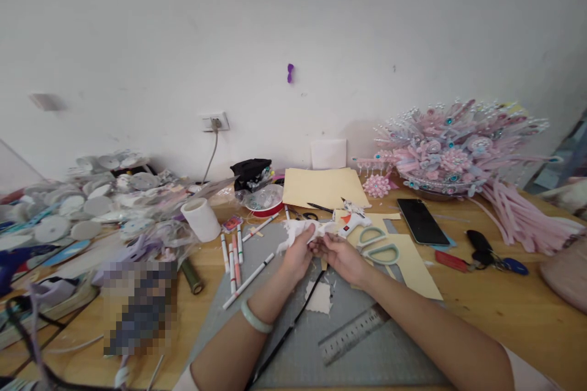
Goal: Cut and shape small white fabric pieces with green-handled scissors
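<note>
My left hand (300, 252) is closed on a white crumpled piece (290, 233), whose material I cannot make out. Fingers bent, my right hand (343, 256) meets the left over the grey cutting mat (293, 357); whatever it pinches is hidden. Just beyond the right hand lies a white glue gun (356, 224). A pair of scissors with pale green handles (383, 253) rests to its right. Below the hands, a black cord (296, 321) runs toward the front edge beside a jagged-edged cream paper piece (318, 298). A steel ruler (353, 333) lies under the right forearm.
Several markers (233, 259) lie left of the hands, near a white cup-like cylinder (200, 220). White discs and plastic bags (96, 204) crowd the left side. Yellow card sheets (323, 186) are behind. At right are a phone (422, 221), keys (481, 253) and a pink beaded headdress (452, 156).
</note>
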Tool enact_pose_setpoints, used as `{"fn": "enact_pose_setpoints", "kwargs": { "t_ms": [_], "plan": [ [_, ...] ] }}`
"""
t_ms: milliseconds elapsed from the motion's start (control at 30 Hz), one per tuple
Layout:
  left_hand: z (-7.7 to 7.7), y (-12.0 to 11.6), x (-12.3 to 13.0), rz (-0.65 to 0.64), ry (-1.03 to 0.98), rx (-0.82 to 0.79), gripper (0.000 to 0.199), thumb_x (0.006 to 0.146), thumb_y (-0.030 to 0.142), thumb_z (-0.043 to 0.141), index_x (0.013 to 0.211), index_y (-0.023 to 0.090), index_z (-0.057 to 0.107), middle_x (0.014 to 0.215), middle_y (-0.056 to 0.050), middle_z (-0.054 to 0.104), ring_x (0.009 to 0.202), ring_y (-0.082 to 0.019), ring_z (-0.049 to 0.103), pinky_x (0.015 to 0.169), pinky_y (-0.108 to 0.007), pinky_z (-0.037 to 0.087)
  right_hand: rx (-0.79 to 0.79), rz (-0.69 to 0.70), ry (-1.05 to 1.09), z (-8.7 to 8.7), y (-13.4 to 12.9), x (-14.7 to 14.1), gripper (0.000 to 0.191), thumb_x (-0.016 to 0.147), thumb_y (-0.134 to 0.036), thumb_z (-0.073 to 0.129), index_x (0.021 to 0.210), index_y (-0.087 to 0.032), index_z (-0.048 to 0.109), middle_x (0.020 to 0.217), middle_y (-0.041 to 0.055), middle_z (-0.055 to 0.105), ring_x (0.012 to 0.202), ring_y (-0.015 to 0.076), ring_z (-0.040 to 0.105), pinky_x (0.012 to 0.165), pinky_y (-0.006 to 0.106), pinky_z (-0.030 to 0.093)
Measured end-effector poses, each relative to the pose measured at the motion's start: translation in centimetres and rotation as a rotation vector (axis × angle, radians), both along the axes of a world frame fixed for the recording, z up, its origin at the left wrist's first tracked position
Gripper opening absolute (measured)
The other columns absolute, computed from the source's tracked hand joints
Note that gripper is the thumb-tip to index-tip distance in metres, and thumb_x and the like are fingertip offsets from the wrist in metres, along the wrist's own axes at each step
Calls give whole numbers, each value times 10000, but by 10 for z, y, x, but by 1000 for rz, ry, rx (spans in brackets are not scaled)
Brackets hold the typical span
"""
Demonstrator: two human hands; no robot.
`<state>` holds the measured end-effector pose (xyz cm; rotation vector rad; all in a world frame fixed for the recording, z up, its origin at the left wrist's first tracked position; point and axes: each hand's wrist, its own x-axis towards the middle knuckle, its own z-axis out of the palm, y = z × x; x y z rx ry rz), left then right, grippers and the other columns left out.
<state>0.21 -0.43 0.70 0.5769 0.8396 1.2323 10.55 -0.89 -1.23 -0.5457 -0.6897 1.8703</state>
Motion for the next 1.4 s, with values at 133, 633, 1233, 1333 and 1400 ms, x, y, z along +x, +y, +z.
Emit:
{"fn": "enact_pose_setpoints", "kwargs": {
  "t_ms": [133, 633, 1233, 1333, 1400],
  "plan": [
    [-1, 2, 1, 62, -56, -54, 228, 616, 298, 700, 653, 137, 542, 516, 18, 569, 426, -59, 491, 399, -159, 348, -67, -6, 80, -2, 3, 2, 115, 661, -242, 669, 686, -150, 605, 738, 45, 650, 703, 141, 600, 742, 292, 451],
    [2, 2, -6, 231, 107, 96, 341, 579, 359, 719, 841, 165, 619, 882, -26, 649, 765, -119, 577, 652, -215, 421, 45, -36, -181, 20, 0, 16, 149, 624, -251, 711, 629, -139, 612, 595, -9, 589, 519, 76, 517, 534, 211, 418],
    [2, -1, 1, 62, -120, 31, 257, 613, 323, 702, 632, 138, 524, 475, 40, 511, 421, -57, 460, 440, -176, 382, -37, -9, 35, 9, 2, 7, 203, 505, -224, 779, 597, -134, 621, 649, -5, 634, 643, 87, 583, 678, 196, 462],
    [2, 1, 1, 76, -112, -3, 251, 624, 324, 693, 640, 138, 525, 481, 31, 530, 407, -62, 462, 392, -168, 354, -24, 8, 1, 8, 0, 6, 182, 555, -230, 756, 638, -126, 631, 669, 4, 639, 640, 89, 587, 673, 204, 467],
    [2, -1, 1, 66, -75, -10, 250, 613, 325, 700, 684, 136, 552, 553, 11, 581, 447, -70, 498, 388, -162, 350, 2, 1, -43, 6, -2, 3, 171, 606, -245, 728, 670, -118, 634, 659, 11, 634, 613, 87, 582, 651, 211, 469]
  ]
}}
